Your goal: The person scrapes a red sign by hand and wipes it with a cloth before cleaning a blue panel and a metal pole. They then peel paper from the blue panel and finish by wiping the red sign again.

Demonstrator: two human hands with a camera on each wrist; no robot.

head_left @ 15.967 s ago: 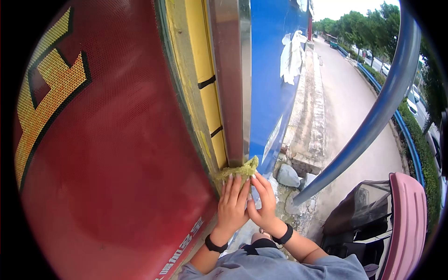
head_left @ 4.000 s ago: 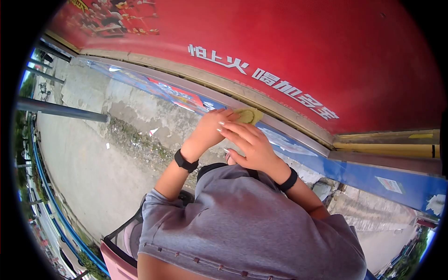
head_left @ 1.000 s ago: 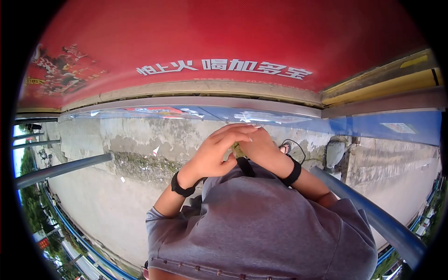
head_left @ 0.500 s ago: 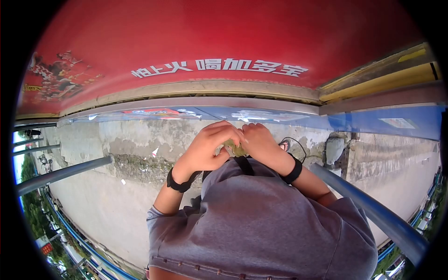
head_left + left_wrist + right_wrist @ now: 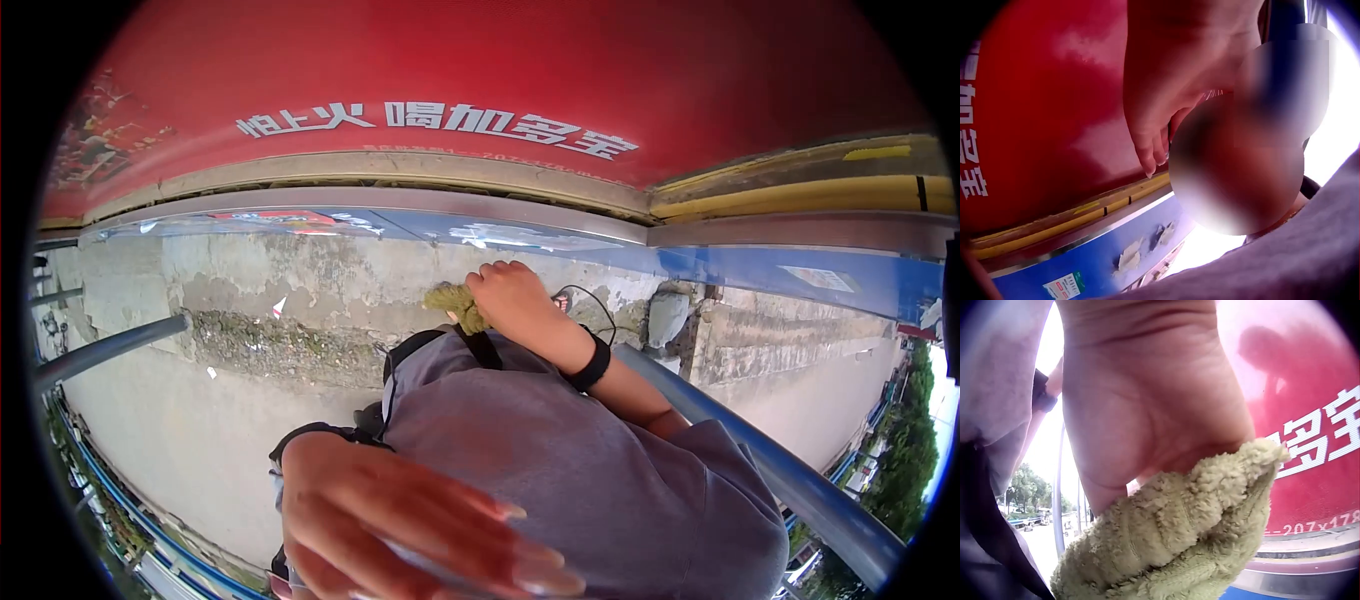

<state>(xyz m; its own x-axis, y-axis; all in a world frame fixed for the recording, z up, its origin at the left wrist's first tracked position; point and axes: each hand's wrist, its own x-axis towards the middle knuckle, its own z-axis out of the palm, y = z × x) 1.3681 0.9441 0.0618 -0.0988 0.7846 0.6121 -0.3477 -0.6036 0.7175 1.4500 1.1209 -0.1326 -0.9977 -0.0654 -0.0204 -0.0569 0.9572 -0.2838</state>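
Note:
My right hand (image 5: pixel 515 300) grips a fluffy olive-green cloth (image 5: pixel 458 305) in front of my waist, and part of it hangs past the fingers. Seen close in the right wrist view, the bunched cloth (image 5: pixel 1172 537) lies across the fingers of the right hand (image 5: pixel 1154 400) and hides most of them. My left hand (image 5: pixel 400 515) is apart from the cloth, raised close to the head camera with its fingers loosely extended. In the left wrist view the left hand (image 5: pixel 1191 75) holds nothing that shows, its fingers bent gently near a blurred patch.
Ahead stands a large red sign panel (image 5: pixel 450 60) with white characters, above a metal ledge (image 5: pixel 400 200) and a blue strip (image 5: pixel 590 250). Grey posts (image 5: pixel 110 352) rise on the left, and another post (image 5: pixel 780 480) is at the right. A loose stone (image 5: pixel 668 318) lies by the wall.
My left hand has left the cloth and come up close to the head camera. The right hand keeps the cloth at waist height. Earlier, both hands pressed the cloth on the frame and ledge.

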